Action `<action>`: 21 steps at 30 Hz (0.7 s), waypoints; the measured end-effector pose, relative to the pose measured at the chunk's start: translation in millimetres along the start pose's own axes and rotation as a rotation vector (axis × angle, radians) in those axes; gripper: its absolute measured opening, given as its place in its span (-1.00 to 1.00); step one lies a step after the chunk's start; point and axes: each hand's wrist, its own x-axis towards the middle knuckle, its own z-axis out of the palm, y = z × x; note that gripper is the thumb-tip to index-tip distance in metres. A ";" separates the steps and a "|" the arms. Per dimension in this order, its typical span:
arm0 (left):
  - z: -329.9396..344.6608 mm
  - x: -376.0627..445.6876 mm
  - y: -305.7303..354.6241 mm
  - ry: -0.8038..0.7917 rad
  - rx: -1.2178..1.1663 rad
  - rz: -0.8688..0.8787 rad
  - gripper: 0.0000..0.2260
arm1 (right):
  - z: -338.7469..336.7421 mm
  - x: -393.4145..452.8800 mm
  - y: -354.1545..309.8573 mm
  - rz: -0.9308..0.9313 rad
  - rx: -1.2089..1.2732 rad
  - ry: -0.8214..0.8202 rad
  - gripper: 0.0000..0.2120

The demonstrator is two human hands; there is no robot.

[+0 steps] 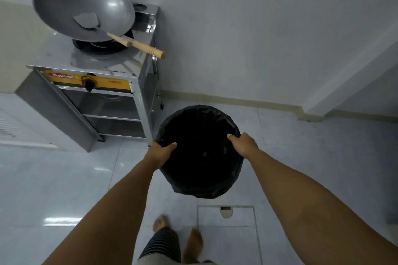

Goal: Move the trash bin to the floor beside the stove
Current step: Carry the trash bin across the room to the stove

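Observation:
A round trash bin lined with a black plastic bag is in the middle of the view, just right of the stove. My left hand grips the bin's left rim, thumb inside the bag. My right hand grips the right rim the same way. The bin's open top tilts toward me, and I cannot tell whether its base touches the tiled floor. The steel stove stands on legs against the wall, with a yellow front panel and a black knob.
A large wok with a wooden-handled spatula rests on the burner, the handle sticking out over the stove's right edge. A floor hatch lies below the bin. The wall's skirting runs behind. My bare feet are at the bottom.

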 end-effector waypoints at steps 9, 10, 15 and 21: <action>-19.8 143.8 59.7 0.004 -0.029 -0.086 -0.38 | 9.2 132.1 -88.2 0.056 0.004 -0.042 -0.25; -20.5 155.0 64.3 0.008 -0.034 -0.100 -0.37 | 11.1 142.4 -94.4 0.059 0.013 -0.045 -0.26; -17.0 219.2 74.8 -0.001 -0.025 -0.183 -0.29 | 17.7 197.9 -115.6 0.067 0.023 -0.045 -0.30; -0.3 301.2 74.1 0.012 0.028 -0.228 -0.35 | 31.7 283.3 -120.7 0.099 0.045 -0.090 -0.31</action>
